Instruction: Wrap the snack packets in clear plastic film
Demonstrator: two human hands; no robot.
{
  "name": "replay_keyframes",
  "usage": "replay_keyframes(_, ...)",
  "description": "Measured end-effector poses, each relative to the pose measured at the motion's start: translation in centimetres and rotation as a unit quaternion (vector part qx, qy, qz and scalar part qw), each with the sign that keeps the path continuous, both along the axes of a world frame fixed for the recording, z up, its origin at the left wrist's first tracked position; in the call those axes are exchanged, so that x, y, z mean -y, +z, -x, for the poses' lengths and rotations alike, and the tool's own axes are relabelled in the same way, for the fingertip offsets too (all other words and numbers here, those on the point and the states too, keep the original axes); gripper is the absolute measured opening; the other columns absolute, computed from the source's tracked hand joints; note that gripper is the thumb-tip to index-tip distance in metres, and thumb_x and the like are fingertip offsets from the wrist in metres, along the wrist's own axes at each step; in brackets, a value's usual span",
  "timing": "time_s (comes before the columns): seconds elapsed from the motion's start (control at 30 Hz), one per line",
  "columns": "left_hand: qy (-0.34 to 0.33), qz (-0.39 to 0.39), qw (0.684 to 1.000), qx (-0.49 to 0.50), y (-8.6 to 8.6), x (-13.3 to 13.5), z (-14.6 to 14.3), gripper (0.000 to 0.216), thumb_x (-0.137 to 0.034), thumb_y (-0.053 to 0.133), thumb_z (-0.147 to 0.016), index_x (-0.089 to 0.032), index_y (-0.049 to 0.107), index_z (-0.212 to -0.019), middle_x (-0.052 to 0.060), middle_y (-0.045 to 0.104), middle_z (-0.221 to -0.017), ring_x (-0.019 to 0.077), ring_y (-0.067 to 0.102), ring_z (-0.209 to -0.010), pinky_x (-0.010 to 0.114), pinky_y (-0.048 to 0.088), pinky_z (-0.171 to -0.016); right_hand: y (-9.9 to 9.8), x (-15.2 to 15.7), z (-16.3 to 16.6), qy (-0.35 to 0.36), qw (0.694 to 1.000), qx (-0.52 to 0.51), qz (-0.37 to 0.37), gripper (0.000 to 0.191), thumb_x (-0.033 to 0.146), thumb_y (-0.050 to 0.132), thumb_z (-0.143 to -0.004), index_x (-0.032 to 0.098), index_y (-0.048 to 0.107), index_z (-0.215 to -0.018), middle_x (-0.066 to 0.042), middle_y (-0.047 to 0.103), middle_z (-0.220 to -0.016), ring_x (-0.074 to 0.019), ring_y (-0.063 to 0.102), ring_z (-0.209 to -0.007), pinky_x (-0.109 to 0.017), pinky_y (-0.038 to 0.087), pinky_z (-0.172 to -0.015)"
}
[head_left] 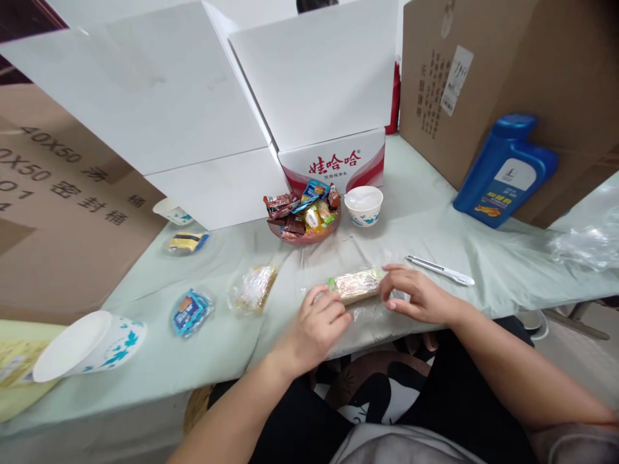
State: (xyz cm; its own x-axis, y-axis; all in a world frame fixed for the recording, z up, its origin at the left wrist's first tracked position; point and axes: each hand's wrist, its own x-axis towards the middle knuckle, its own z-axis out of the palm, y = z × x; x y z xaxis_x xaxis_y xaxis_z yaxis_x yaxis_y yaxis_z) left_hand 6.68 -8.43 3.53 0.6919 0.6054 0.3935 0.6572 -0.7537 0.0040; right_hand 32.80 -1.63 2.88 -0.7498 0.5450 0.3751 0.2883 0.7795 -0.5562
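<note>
Snack (356, 285) in clear wrap lies lengthwise near the front edge of the table (416, 222), between the person's two hands, its green-marked end to the left. The left hand (325, 322) is at that end, fingers loosely curled; whether they grip the wrap, I cannot tell. The right hand (411, 293) is half open at the other end, fingers bent and thumb apart from them, the fingertips close to the wrap; whether they pinch it, I cannot tell either. Just beyond the right hand lies a white knife (440, 270), slanting away to the right. Behind the snack, a reddish bowl (304, 239) holds a heap of wrapped sweets (294, 224), and a paper cup (365, 209) with a blue leaf print stands beside it, both before a white box (333, 164) with red lettering. Left of the hands are a golden packet (254, 289), a blue packet (190, 312) and, farther back, a yellow packet (186, 241). A larger-looking cup (113, 345) is at the near left, tilted in view. A blue bottle (505, 174) stands at the right, before a brown carton (488, 77), with crumpled plastic (592, 232) near the table's right end.
</note>
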Motion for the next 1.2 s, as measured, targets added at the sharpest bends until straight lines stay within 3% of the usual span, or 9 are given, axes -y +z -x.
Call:
replay_keyframes(0.13, -0.017, 0.136, 0.988, -0.069, 0.2, 1.9, -0.7, 0.014, -0.028, 0.056, -0.092, -0.019, 0.061, -0.082, 0.001, 0.061, -0.072, 0.0179, 0.059, -0.074, 0.032, 0.049, -0.072, 1.2, 1.0, -0.3, 0.01, 0.993, 0.115, 0.031, 0.028, 0.035, 0.039, -0.1, 0.02, 0.06, -0.091, -0.003, 0.066, -0.076, -0.0151, 0.06, -0.065, -0.026, 0.042, -0.062)
replay_keyframes(0.3, 0.167, 0.139, 0.974, -0.061, -1.0, 1.1, -0.1, 0.019, -0.018, 0.043, -0.095, -0.019, 0.06, -0.088, 0.004, 0.063, -0.083, 0.0164, 0.061, -0.063, 0.028, 0.049, -0.056, -0.2, 0.5, -0.3, -0.168, 0.946, 0.274, -0.027, 0.018, 0.027, 0.048, -0.095, 0.019, 0.063, -0.088, -0.007, 0.069, -0.082, -0.0206, 0.064, -0.07, -0.029, 0.043, -0.061)
replay_keyframes(0.37, 0.221, 0.133, 0.965, -0.049, -1.4, 0.3, 0.3, 0.02, -0.015, 0.047, -0.092, -0.019, 0.06, -0.106, 0.007, 0.065, -0.102, 0.0186, 0.064, -0.071, 0.029, 0.052, -0.059, -0.8, 0.0, -0.4, -0.206, 0.944, 0.248, -0.062, 0.019, 0.03, 0.054, -0.092, 0.017, 0.063, -0.102, -0.01, 0.068, -0.092, -0.0247, 0.065, -0.08, -0.034, 0.049, -0.067)
replay_keyframes(0.47, 0.219, 0.128, 0.967, -0.013, -1.7, -0.7, 0.7, 0.047, -0.02, 0.062, -0.085, -0.022, 0.049, -0.13, 0.012, 0.054, -0.133, 0.0278, 0.062, -0.105, 0.039, 0.055, -0.081, -1.1, -0.3, -0.2, -0.18, 0.968, 0.142, -0.103, 0.037, 0.032, 0.06, -0.089, 0.017, 0.055, -0.123, -0.015, 0.063, -0.111, -0.0292, 0.061, -0.103, -0.043, 0.052, -0.084)
replay_keyframes(0.67, 0.172, 0.131, 0.976, 0.038, -3.1, -2.3, 0.4, 0.054, -0.023, 0.067, -0.082, -0.024, 0.049, -0.133, 0.012, 0.049, -0.138, 0.0307, 0.05, -0.122, 0.049, 0.046, -0.102, -2.8, -0.1, 2.4, -0.074, 0.99, 0.061, -0.107, 0.037, 0.027, 0.051, -0.094, 0.015, 0.051, -0.129, -0.017, 0.055, -0.13, -0.0276, 0.048, -0.125, -0.046, 0.044, -0.101)
replay_keyframes(0.8, 0.175, 0.126, 0.975, 0.056, -3.8, -2.7, 0.7, 0.057, -0.027, 0.072, -0.078, -0.022, 0.049, -0.13, 0.015, 0.033, -0.149, 0.0332, 0.044, -0.131, 0.05, 0.043, -0.105, -3.4, -0.3, 3.9, -0.134, 0.975, 0.129, -0.121, 0.047, 0.029, 0.063, -0.086, 0.018, 0.052, -0.13, -0.017, 0.054, -0.132, -0.032, 0.05, -0.118, -0.051, 0.044, -0.096)
replay_keyframes(0.93, 0.228, 0.157, 0.959, 0.053, -3.7, -2.7, 1.3, 0.074, -0.041, 0.077, -0.073, -0.023, 0.042, -0.136, 0.018, 0.03, -0.152, 0.0365, 0.04, -0.134, 0.055, 0.04, -0.105, -2.0, -1.1, 2.3, -0.138, 0.973, 0.174, -0.063, 0.046, 0.03, 0.067, -0.083, 0.019, 0.056, -0.126, -0.013, 0.062, -0.112, -0.0291, 0.056, -0.105, -0.046, 0.046, -0.091)
replay_keyframes(1.07, 0.238, 0.19, 0.952, 0.035, -3.3, -2.7, 1.5, 0.072, -0.045, 0.077, -0.073, -0.02, 0.047, -0.133, 0.018, 0.032, -0.152, 0.0375, 0.041, -0.133, 0.055, 0.04, -0.105, -0.5, -2.1, 0.2, -0.166, 0.979, 0.114, 0.032, 0.041, 0.034, 0.061, -0.086, 0.02, 0.055, -0.124, -0.012, 0.058, -0.114, -0.0239, 0.06, -0.1, -0.038, 0.048, -0.089)
replay_keyframes(1.2, 0.229, 0.198, 0.952, 0.032, -3.1, -3.1, 1.5, 0.062, -0.049, 0.076, -0.071, -0.022, 0.056, -0.123, 0.015, 0.037, -0.149, 0.0386, 0.041, -0.13, 0.057, 0.041, -0.101, 1.3, -4.1, 2.4, -0.243, 0.97, -0.011, 0.005, 0.039, 0.041, 0.056, -0.089, 0.023, 0.053, -0.123, -0.011, 0.059, -0.115, -0.0261, 0.06, -0.104, -0.04, 0.048, -0.09)
